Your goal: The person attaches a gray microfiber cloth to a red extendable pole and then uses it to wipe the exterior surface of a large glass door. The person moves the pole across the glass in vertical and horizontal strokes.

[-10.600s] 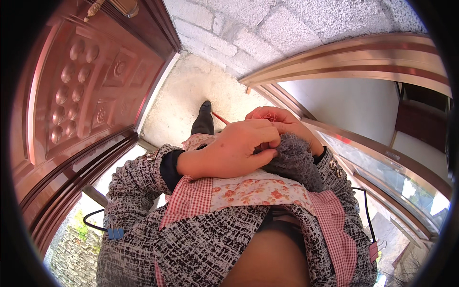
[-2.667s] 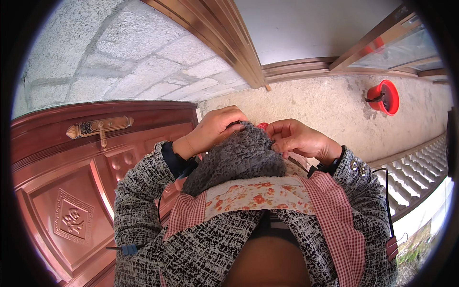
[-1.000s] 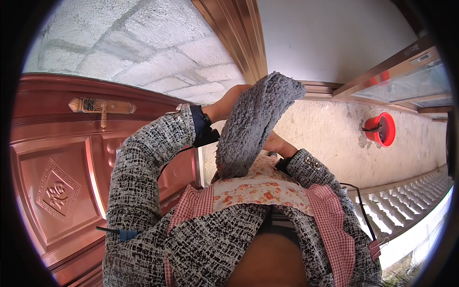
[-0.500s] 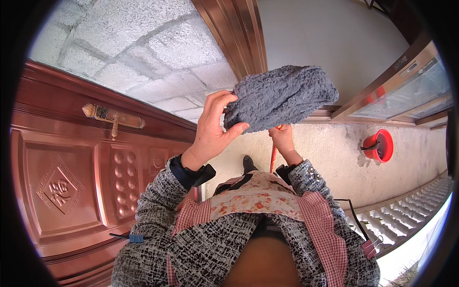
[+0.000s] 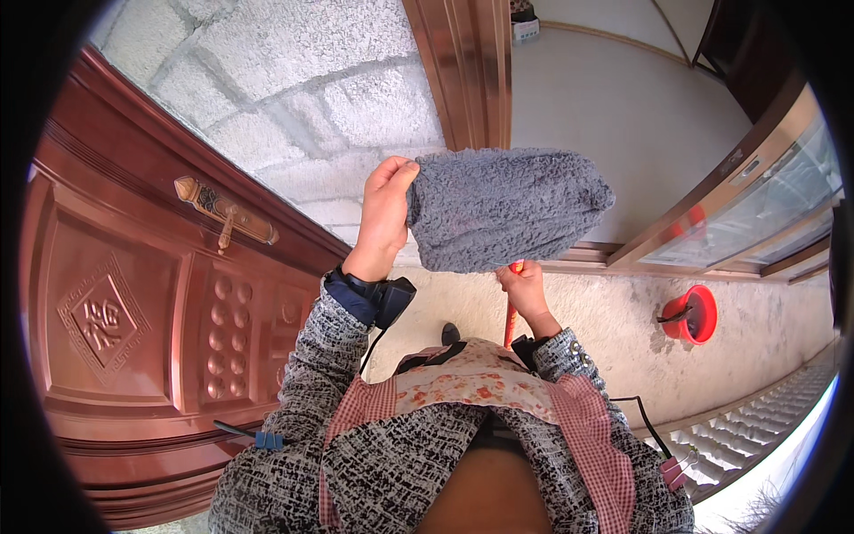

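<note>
Apparently at the fitting or straightening step: a grey fluffy pad (image 5: 507, 209) is held up ahead of the wearer at the head of a red pole (image 5: 511, 326), spread broadly flat, its long side running left to right. Pad looks soft and floppy; one fold creases its lower face. Pole's upper end meets the pad's lower edge. Whether it is fixed there or merely tucked behind, cannot tell; the join is hidden.

Next move, as judged: keep the pole steady below and tug the near corner square, so the pad sits even over whatever is beneath. Risk: too hard a pull could skew it or drag it off.

Left hand (image 5: 384, 212): grip closed to a pinch on the pad's upper left corner, thumb on the near face, fingers mostly behind it. Right hand (image 5: 526, 291): grip wrapped round the pole just below the pad, fingers curled in, no gap seen.

Surroundings: red bucket (image 5: 703, 313) on the pale floor (image 5: 587, 347), off to the right, well apart from both hands. Something dark lies at its rim, too small to identify. Brown door (image 5: 182, 294) to the left.
</note>
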`<action>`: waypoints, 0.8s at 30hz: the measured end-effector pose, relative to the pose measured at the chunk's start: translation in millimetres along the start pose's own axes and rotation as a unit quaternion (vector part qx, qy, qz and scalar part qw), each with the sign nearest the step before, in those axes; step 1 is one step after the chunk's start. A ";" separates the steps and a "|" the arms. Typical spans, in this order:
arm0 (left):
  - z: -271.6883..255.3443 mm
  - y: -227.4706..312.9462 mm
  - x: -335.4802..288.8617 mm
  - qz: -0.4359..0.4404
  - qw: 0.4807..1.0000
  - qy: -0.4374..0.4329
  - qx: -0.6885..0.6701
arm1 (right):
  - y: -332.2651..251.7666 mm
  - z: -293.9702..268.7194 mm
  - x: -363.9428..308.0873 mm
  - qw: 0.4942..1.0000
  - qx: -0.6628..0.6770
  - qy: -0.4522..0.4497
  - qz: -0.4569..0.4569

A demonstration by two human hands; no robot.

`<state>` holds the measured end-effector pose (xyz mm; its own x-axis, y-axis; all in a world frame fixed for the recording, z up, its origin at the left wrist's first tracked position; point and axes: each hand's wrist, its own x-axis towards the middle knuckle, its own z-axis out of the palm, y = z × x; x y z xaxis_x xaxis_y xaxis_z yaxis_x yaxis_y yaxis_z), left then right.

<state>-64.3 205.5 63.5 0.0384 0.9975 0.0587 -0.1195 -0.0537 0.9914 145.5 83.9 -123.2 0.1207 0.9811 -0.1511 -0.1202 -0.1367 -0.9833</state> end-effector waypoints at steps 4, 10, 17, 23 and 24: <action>-1.6 -1.1 -8.9 -0.111 0.980 0.018 -0.164 | -12.3 -8.3 -13.5 1.000 -0.008 -0.027 0.000; 52.7 -29.9 -78.2 -0.227 0.927 -0.057 -0.294 | -19.2 -25.1 -9.3 0.989 0.112 -0.094 0.034; 52.0 -20.9 -65.3 -0.056 0.943 -0.169 -0.282 | -46.6 -56.6 18.3 0.980 0.114 -0.162 0.033; 66.8 3.1 -65.7 0.297 0.930 -0.176 0.129 | -86.3 -65.5 31.7 0.905 0.225 -0.335 0.135; 73.0 6.4 -63.3 0.350 0.908 -0.154 0.171 | -84.5 -59.2 27.9 0.930 0.211 -0.295 0.062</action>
<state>5.0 138.7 74.6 0.3536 0.6572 0.6657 0.0912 -0.7325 0.6746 217.3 114.7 -50.3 -0.4663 0.8828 -0.0570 -0.4879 -0.3104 -0.8158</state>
